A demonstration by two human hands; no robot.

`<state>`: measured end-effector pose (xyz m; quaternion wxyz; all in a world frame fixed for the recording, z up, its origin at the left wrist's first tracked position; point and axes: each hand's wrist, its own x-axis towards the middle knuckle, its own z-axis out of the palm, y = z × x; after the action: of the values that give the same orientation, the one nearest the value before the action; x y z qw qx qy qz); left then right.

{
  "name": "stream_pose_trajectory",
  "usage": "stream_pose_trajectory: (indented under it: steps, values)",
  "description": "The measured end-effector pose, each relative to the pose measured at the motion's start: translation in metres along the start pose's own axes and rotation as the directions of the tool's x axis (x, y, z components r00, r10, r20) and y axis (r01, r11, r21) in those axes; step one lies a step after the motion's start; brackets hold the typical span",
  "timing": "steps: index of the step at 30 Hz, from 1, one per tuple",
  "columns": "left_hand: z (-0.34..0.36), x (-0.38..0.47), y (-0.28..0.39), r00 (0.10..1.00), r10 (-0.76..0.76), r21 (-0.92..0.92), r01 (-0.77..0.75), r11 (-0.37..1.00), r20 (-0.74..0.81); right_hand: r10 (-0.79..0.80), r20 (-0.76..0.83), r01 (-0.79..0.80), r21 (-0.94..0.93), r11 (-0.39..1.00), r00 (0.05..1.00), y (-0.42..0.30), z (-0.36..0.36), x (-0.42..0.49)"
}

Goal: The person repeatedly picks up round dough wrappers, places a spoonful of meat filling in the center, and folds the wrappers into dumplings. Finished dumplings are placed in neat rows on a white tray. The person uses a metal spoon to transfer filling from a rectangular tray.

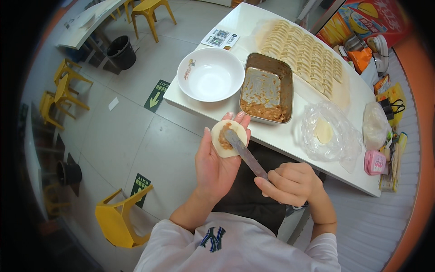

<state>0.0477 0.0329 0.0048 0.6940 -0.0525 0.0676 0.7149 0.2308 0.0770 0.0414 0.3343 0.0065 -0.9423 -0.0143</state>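
On the open palm of my left hand (217, 166) lies a round dumpling wrapper (229, 152), pale and flat. A dab of brown minced filling (223, 137) sits at its middle. My right hand (289, 183) grips a flat spatula (249, 158), whose tip presses on the filling. Beyond my hands, a rectangular steel container (289, 98) has more filling smeared on its floor and heaped at the near end. To the right, a few wrappers (324, 131) rest on a clear plastic bag (340, 149).
The white table (275, 136) holds a white bowl (210, 76), rows of folded dumplings (302, 54) and a card with printed codes (221, 38). Scissors (396, 106), a pink box (375, 162) and bags crowd its right side. A yellow stool (115, 224) stands on the floor at left.
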Motion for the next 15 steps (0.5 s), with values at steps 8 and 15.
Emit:
stream_pose_trajectory:
  steps: [8,15]
  values:
    - [0.001,0.000,0.002,0.999,-0.018,0.226,0.007,0.974,0.045,0.274,-0.120,-0.245,0.211,0.946,0.954,0.011,-0.003,0.000]
    - [0.001,0.001,0.006,1.000,0.024,0.291,-0.022,0.956,-0.002,0.140,-0.066,-0.120,0.240,0.963,0.988,0.011,-0.004,0.004]
